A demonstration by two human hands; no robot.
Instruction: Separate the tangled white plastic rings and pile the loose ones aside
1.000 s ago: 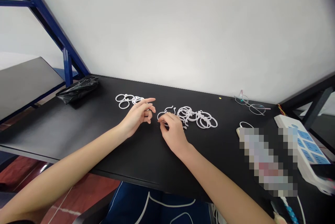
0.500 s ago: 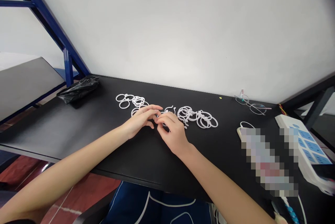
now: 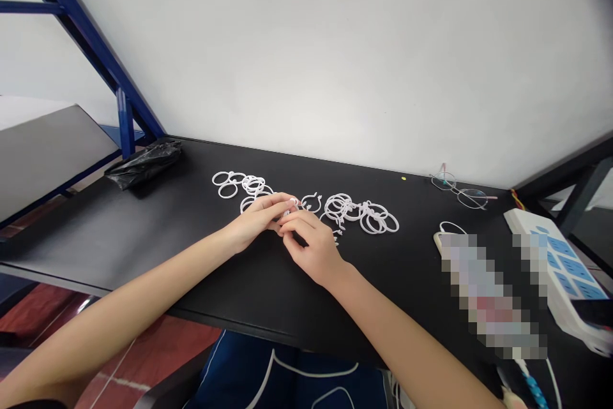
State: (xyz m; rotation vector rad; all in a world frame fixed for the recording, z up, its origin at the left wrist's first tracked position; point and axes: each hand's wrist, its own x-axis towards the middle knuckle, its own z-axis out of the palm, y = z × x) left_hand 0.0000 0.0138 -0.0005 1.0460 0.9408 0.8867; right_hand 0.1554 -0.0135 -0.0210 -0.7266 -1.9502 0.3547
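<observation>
Both hands meet mid-table now: the left hand (image 3: 256, 221) and the right hand (image 3: 311, 246) bring their fingertips together over one small white ring (image 3: 288, 209), pinched between them, mostly hidden by the fingers. Whether that ring is snapped shut or gaping, I cannot tell. Just beyond the pinch lies an open ring (image 3: 311, 203) with its ends apart. Further out on the right hand's side sits the right pile of rings (image 3: 360, 214); on the left hand's side, past the knuckles, the left cluster of rings (image 3: 242, 184), laid out flatter on the black table (image 3: 191, 249). It looks like the working-a-single-ring step, fingers pressing at its ends. That calls for a steady pinch from both sides and fine fingertip alignment, since the piece is thin and springy. No brand or readable writing anywhere; a patch well off to the right of the grip is blurred out
</observation>
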